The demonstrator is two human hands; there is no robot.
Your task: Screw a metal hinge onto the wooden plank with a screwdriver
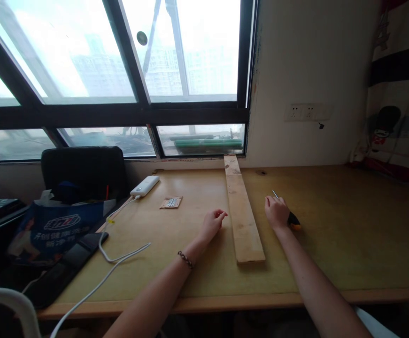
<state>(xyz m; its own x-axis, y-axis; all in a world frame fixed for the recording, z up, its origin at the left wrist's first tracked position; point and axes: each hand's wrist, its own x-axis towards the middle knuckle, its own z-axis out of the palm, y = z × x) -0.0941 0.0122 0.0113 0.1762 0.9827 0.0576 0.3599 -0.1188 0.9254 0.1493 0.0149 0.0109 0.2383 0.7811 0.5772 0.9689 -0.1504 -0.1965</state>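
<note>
A long wooden plank (pixel 244 220) lies lengthwise on the table between my hands, its far end by the window sill. Just left of the plank, my left hand (pixel 212 226) rests low over the table, thumb and fingers drawn together in a pinch. Whatever sits between those fingertips, if anything, is too small to make out. To the right of the plank, my right hand (pixel 276 213) is closed around a screwdriver (pixel 295 219). Its thin metal shaft sticks out past the fingers toward the window, and its black and orange handle shows behind the hand.
On the table's left lie a small square packet (pixel 171 202) and a white power bank (pixel 145 186) with a white cable (pixel 119 259). A black chair (pixel 83 169) and a blue bag (pixel 58 227) stand beyond the left edge. Wall sockets (pixel 303 112) and a curtain (pixel 397 103) are at right.
</note>
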